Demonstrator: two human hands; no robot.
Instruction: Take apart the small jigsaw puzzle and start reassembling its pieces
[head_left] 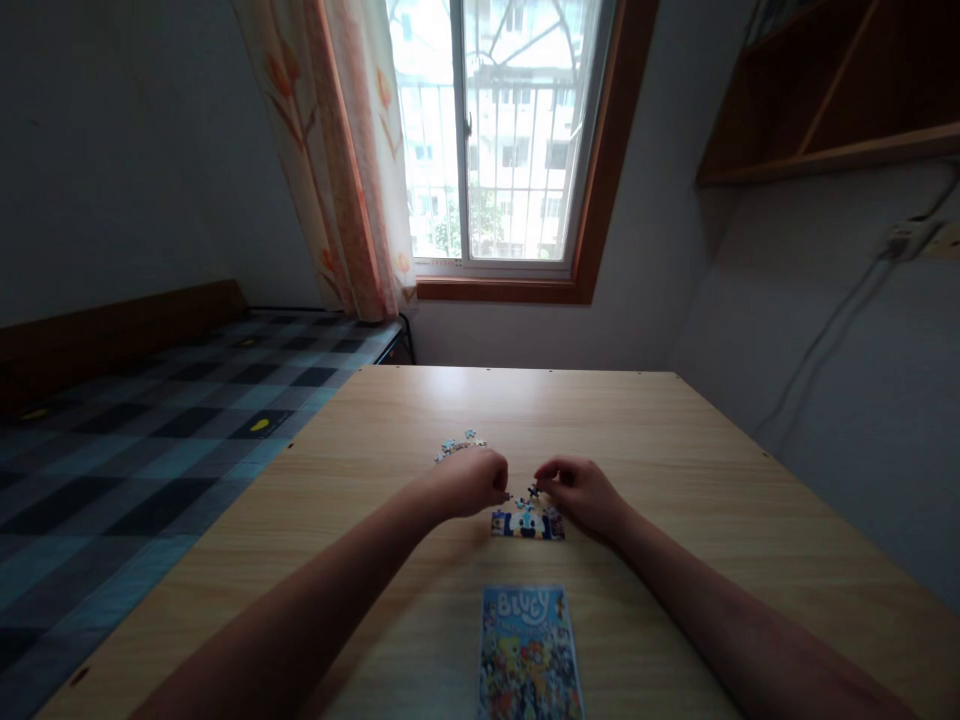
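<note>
A flat blue, white and purple strip of jigsaw pieces (528, 525), below the frame's centre, seems joined; left over is a loose multicoloured pile of pieces (450, 446) farther up. The strip lies just below both hands' fingertips. The right hand (581, 492) bends its fingers at a small dark jigsaw piece (533, 491); the left hand (476, 480) curls. I cannot tell whether either grips.
</note>
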